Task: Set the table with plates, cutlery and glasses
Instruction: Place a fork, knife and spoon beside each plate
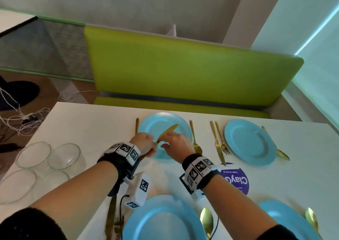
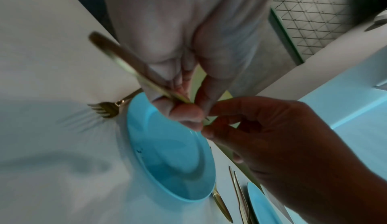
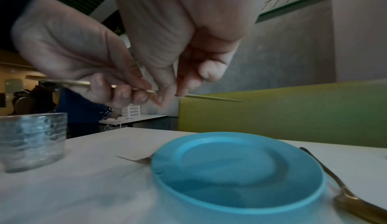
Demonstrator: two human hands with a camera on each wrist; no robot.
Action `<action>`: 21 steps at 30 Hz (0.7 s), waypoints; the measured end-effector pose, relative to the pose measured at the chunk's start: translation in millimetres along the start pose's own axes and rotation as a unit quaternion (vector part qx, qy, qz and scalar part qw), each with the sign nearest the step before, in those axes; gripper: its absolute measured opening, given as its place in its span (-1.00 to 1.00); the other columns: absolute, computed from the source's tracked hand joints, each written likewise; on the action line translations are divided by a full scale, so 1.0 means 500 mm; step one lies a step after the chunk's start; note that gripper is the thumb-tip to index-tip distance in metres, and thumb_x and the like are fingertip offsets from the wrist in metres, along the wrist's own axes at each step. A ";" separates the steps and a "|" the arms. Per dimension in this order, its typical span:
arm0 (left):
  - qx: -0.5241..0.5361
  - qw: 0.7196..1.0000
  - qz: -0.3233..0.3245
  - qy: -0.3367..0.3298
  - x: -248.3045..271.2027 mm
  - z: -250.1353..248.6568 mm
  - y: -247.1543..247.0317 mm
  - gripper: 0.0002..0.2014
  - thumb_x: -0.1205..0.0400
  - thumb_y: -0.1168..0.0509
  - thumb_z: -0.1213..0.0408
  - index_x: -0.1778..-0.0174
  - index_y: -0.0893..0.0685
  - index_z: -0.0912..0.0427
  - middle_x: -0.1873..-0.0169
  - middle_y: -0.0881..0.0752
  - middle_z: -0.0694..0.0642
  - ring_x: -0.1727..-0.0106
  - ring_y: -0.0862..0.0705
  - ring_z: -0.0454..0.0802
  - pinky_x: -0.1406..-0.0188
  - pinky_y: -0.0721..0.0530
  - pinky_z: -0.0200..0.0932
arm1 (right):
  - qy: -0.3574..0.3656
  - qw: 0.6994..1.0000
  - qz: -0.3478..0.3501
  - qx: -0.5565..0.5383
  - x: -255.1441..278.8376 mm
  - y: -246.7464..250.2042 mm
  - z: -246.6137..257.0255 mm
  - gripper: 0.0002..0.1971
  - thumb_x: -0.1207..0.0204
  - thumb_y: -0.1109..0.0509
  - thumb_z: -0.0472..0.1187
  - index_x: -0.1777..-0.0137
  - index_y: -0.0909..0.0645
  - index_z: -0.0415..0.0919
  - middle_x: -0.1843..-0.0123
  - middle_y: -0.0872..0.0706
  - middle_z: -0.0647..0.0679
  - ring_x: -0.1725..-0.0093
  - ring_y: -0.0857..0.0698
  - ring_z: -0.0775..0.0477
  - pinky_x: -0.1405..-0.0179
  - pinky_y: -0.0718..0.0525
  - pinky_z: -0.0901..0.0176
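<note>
As left hand and right hand fingers clamp knife — plate beneath, fork, spoon flanking, bowls nearby.

Black sleeves, black wristbands, white cuffs of square black-and-white tags, black cable

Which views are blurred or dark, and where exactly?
Head view: evenly lit and fairly sharp, the knife only slightly soft. Left wrist view: the knife's handle is smeared by motion, and the right hand looks dark, in shade. Right wrist view: dim, with the blue plate and the glass blurred.
</note>
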State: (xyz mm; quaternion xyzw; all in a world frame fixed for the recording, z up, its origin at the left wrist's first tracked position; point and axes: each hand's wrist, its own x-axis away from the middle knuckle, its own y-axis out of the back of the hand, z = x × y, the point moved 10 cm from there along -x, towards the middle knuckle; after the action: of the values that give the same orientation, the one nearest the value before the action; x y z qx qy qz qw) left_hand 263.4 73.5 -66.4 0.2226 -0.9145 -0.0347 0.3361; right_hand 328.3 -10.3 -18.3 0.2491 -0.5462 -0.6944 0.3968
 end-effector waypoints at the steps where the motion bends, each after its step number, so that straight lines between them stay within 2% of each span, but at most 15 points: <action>1: -0.005 1.000 0.012 -0.001 0.015 0.004 0.007 -0.66 -0.56 -0.26 0.57 -0.22 -0.46 0.23 0.46 -0.65 0.23 0.48 -0.56 0.06 0.48 -0.51 -0.19 | 0.013 1.000 -0.009 0.001 0.007 0.002 0.027 -0.73 -0.60 -0.31 -0.17 -0.26 -0.68 -0.07 -0.25 -0.70 -0.07 -0.19 -0.69 -0.18 -0.11 -0.66 -0.03; 3: -0.025 0.999 0.041 -0.006 0.047 0.012 0.022 -0.56 -0.56 -0.26 0.59 -0.35 -0.41 0.27 0.37 -0.63 0.27 0.46 -0.56 0.05 0.56 -0.53 -0.24 | 0.041 0.998 -0.054 0.015 0.028 0.018 0.084 -0.81 -0.51 -0.39 -0.22 -0.06 -0.78 -0.13 0.01 -0.78 -0.15 0.08 -0.77 -0.23 0.17 -0.73 -0.06; 4: -0.039 0.998 0.057 -0.010 0.063 0.017 0.030 -0.53 -0.56 -0.27 0.60 -0.39 -0.40 0.30 0.34 -0.63 0.28 0.45 -0.57 0.04 0.61 -0.54 -0.28 | 0.051 0.995 -0.083 0.023 0.042 0.027 0.110 -0.87 -0.41 -0.46 -0.23 0.10 -0.82 -0.13 0.19 -0.78 -0.12 0.27 -0.78 -0.20 0.40 -0.73 0.01; 5: -0.053 0.996 0.070 -0.014 0.079 0.022 0.041 -0.52 -0.56 -0.27 0.61 -0.40 -0.39 0.32 0.32 -0.62 0.27 0.44 -0.58 0.02 0.66 -0.54 -0.31 | 0.059 0.995 -0.081 0.026 0.056 0.026 0.136 -0.92 -0.27 -0.53 -0.23 0.25 -0.82 -0.09 0.33 -0.75 -0.06 0.44 -0.75 -0.14 0.59 -0.68 0.12; 7: -0.084 0.991 0.097 -0.023 0.114 0.037 0.063 -0.54 -0.56 -0.27 0.61 -0.39 -0.41 0.36 0.31 -0.61 0.24 0.43 -0.59 -0.01 0.69 -0.54 -0.35 | 0.077 0.992 -0.090 0.041 0.080 0.018 0.186 -0.88 -0.07 -0.61 -0.25 0.41 -0.79 -0.03 0.46 -0.70 0.03 0.57 -0.69 -0.07 0.75 -0.56 0.29; 9: -0.111 0.987 0.114 -0.035 0.149 0.053 0.089 -0.55 -0.56 -0.27 0.61 -0.38 -0.43 0.34 0.30 -0.62 0.23 0.43 -0.60 -0.02 0.68 -0.54 -0.35 | 0.085 0.989 -0.112 0.048 0.106 0.019 0.241 -0.86 -0.03 -0.61 -0.27 0.45 -0.78 -0.03 0.48 -0.69 0.05 0.58 -0.68 -0.04 0.76 -0.52 0.36; 12: -0.124 0.984 0.124 -0.044 0.194 0.082 0.136 -0.52 -0.55 -0.27 0.59 -0.39 -0.42 0.29 0.27 -0.66 0.24 0.43 -0.64 -0.03 0.67 -0.58 -0.35 | 0.102 0.983 -0.147 0.047 0.140 0.017 0.320 -0.87 -0.07 -0.49 -0.28 0.45 -0.77 -0.01 0.51 -0.69 0.07 0.59 -0.66 -0.01 0.75 -0.49 0.40; 16: -0.139 0.980 0.129 -0.057 0.242 0.103 0.196 -0.53 -0.55 -0.29 0.57 -0.38 -0.44 0.29 0.31 -0.67 0.20 0.55 -0.68 -0.10 0.59 -0.66 -0.33 | 0.077 0.980 -0.169 0.068 0.154 -0.001 0.386 -0.89 -0.15 -0.46 -0.27 0.42 -0.77 -0.02 0.49 -0.69 0.06 0.56 -0.68 -0.04 0.74 -0.59 0.25; 19: -0.168 0.977 0.112 -0.074 0.256 0.103 0.237 -0.60 -0.57 -0.32 0.45 -0.35 -0.49 0.29 0.18 -0.70 0.20 0.35 -0.69 -0.02 0.33 -0.70 -0.20 | 0.028 0.983 -0.164 0.080 0.152 -0.006 0.399 -0.89 -0.20 -0.56 -0.29 0.34 -0.78 -0.05 0.41 -0.73 0.03 0.49 -0.72 -0.09 0.66 -0.66 0.15; 21: -0.223 0.966 0.057 -0.116 0.251 0.083 0.279 -0.63 -0.58 -0.35 0.26 -0.31 -0.57 0.22 -0.08 -0.73 0.20 0.03 -0.73 0.07 -0.02 -0.70 -0.09 | -0.024 0.989 -0.122 0.086 0.147 -0.008 0.397 -0.89 -0.43 -0.44 -0.26 0.15 -0.80 -0.10 0.20 -0.79 -0.05 0.24 -0.77 -0.18 0.35 -0.72 0.07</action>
State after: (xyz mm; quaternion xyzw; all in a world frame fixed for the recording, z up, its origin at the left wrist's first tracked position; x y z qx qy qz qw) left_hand 98.7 141.2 6.5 0.0836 -0.9275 -0.2446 0.2700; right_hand 130.9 40.9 39.6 0.3303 -0.5784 -0.6939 0.2736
